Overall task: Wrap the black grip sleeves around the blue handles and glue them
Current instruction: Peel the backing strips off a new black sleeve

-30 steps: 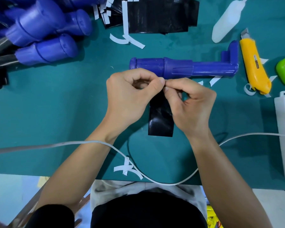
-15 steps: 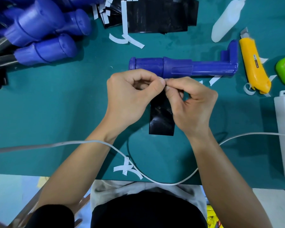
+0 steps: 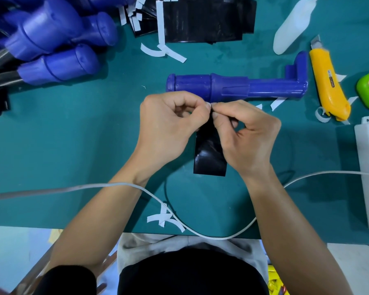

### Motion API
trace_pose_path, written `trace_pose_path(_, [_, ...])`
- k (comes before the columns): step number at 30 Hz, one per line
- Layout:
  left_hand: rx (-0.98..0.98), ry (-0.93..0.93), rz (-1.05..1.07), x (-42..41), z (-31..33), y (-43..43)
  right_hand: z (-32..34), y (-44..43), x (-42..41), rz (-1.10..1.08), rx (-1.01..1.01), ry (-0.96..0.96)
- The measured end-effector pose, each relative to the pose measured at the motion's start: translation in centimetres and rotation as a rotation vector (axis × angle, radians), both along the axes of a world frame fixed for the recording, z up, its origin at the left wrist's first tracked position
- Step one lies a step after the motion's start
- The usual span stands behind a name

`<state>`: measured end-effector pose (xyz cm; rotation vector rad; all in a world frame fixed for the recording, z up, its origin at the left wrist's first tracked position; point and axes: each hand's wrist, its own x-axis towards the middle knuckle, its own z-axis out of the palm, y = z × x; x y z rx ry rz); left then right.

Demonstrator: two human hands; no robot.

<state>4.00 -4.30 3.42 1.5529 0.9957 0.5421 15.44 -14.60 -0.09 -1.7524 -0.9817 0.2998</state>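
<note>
Compared with one second ago, almost nothing has moved: the black grip sleeve (image 3: 209,158) sits in the same place at the middle of the frame, only a little shifted. I judge that the person is picking at its top edge, perhaps to peel a backing strip, and the wrapping has not begun. The left hand (image 3: 168,126) and the right hand (image 3: 247,141) meet fingertip to fingertip, both pinching that top edge with curled fingers, wrists low over the table (image 3: 73,145). The blue handle (image 3: 232,87) lies bare just above the hands. White paper strips (image 3: 164,52) lie further up.
</note>
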Motion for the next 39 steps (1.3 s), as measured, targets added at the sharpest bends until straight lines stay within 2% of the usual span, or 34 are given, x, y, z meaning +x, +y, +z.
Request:
trace_pose_path(11, [-0.016,-0.037,0.028,-0.08,-0.22,0.20,0.38,0.09,0.09,-0.024,0.009,-0.072])
trace_pose_path(30, [0.057,0.118,0.044,-0.27,0.13,-0.13,-0.16,0.28,-0.24,-0.007,-0.012,-0.381])
trace_pose_path(35, [0.051,0.126,0.048,-0.02,-0.05,-0.21,-0.40,0.27,-0.40,0.015,-0.026,-0.359])
trace_pose_path(39, [0.019,0.093,0.052,0.11,-0.16,-0.31,-0.38,0.21,-0.54,-0.002,0.001,-0.234])
